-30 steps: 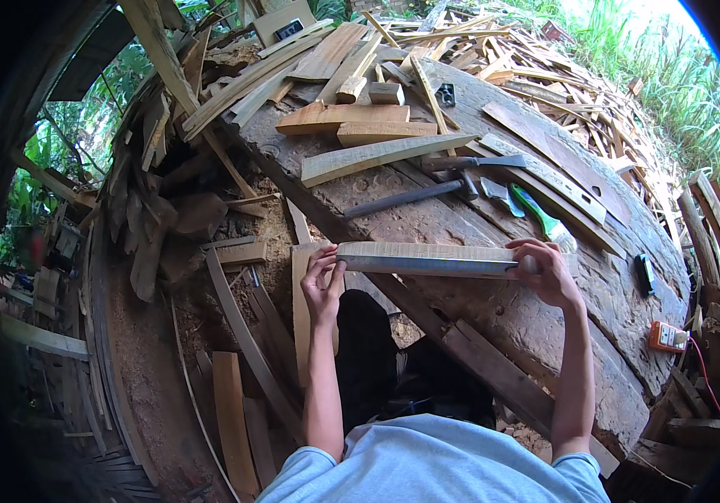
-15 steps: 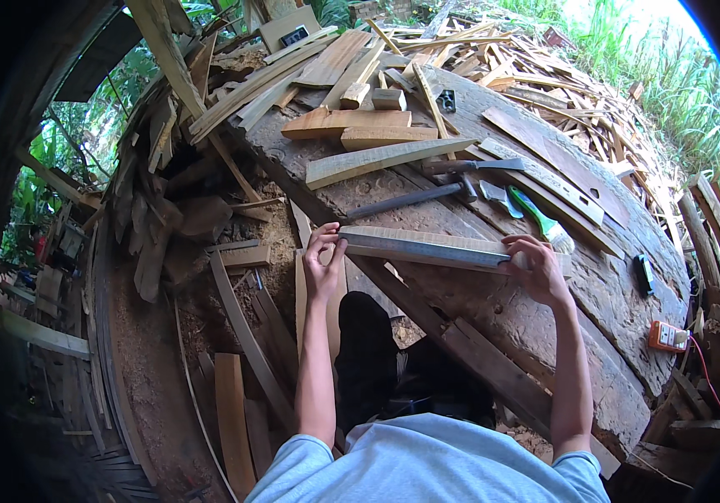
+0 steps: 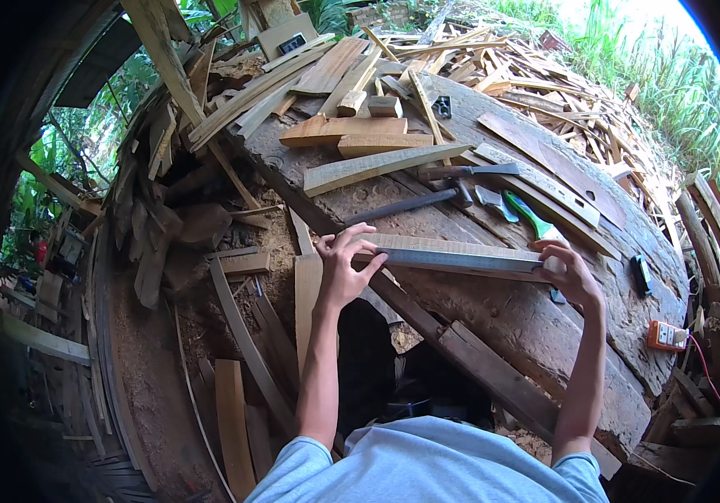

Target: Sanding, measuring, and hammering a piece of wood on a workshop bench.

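Note:
A long flat wooden strip (image 3: 452, 253) lies across the rough timber workbench (image 3: 494, 310). My left hand (image 3: 345, 267) grips its left end with the fingers curled over the top edge. My right hand (image 3: 568, 273) holds its right end. Just beyond the strip lie a hammer (image 3: 410, 201) with a dark handle, a hatchet (image 3: 471, 171) and a green-handled tool (image 3: 528, 214).
Sawn blocks and planks (image 3: 352, 134) lie at the bench's far end, with a heap of offcuts (image 3: 511, 59) behind. An orange power strip (image 3: 668, 335) sits at the right edge. Loose boards (image 3: 234, 402) lean below on the sawdust-covered ground.
The strip, held at both ends, has stayed at about the same place on the bench; my left fingers have shifted over its end. The view has tilted slightly.

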The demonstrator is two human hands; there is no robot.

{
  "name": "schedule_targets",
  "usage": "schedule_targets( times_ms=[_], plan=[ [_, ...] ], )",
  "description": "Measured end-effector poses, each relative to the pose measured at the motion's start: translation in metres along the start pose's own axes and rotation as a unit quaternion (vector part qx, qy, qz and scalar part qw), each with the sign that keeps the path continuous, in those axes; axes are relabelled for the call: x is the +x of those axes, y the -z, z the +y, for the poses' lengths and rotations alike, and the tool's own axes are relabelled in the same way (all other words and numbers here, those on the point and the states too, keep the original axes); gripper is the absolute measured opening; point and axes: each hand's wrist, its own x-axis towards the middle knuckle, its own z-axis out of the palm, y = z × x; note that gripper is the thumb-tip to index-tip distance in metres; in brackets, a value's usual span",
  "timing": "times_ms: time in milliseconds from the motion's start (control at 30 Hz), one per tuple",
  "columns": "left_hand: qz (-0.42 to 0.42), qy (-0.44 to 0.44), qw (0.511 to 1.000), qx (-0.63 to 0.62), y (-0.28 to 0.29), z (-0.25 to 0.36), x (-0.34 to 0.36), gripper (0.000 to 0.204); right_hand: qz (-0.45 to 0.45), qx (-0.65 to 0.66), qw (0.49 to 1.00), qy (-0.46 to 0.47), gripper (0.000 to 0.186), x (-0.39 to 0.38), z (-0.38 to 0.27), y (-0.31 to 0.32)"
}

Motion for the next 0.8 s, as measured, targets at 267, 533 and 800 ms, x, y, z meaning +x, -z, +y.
schedule_targets(
  times_ms=[267,533,800],
  plan=[
    [-0.056,-0.017,0.998,-0.01,-0.01,0.003,0.011,0.036,0.004,0.026,0.999,0.03,0.023,-0.003,0.015,-0.005],
    [-0.041,-0.024,0.999,-0.025,-0.021,0.008,0.012,0.035,-0.011,0.031,0.999,0.008,0.024,-0.001,0.014,-0.005],
    [-0.029,-0.023,0.999,-0.003,-0.015,0.005,0.004,0.034,0.016,0.013,1.0,0.018,0.025,-0.003,0.01,-0.015]
  ],
)
